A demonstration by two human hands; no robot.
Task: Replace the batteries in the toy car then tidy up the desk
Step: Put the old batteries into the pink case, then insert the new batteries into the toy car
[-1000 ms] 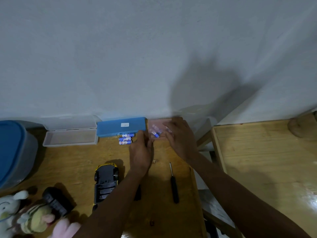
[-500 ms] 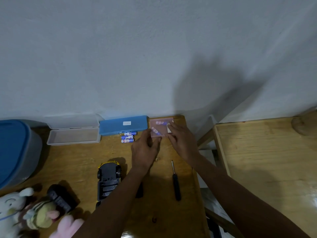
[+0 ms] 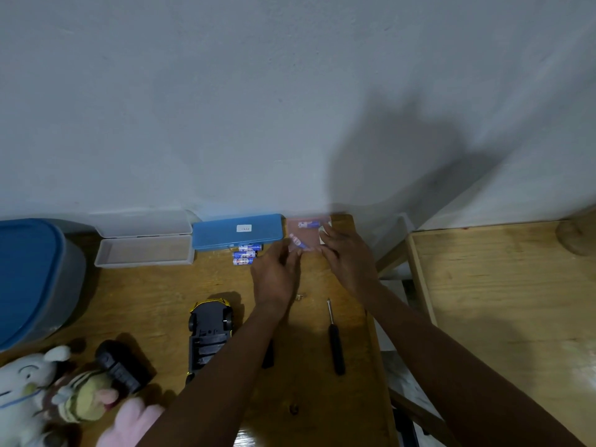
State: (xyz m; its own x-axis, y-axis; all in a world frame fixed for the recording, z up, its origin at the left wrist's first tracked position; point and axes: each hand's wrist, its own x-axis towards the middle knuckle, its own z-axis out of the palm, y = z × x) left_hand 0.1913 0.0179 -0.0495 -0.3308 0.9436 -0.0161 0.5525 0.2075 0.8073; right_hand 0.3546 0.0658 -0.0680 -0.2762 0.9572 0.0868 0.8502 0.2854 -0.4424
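We see both hands on a clear pinkish plastic bag with blue batteries inside, centre frame by the wall: left hand pinches its lower edge, right hand grasps its right side. Yellow-and-black toy car lies belly-up lower centre; black screwdriver right of it; loose blue batteries under blue plastic case.

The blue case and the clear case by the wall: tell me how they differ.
The blue case is opaque and shut, its lid down with a small white label on top; the clear case is see-through and open, its lid tipped back against the wall. Batteries lie right in front of the blue case; nothing shows inside the clear case. Both are long, shallow, rectangular boxes sitting side by side at the back of the desk.
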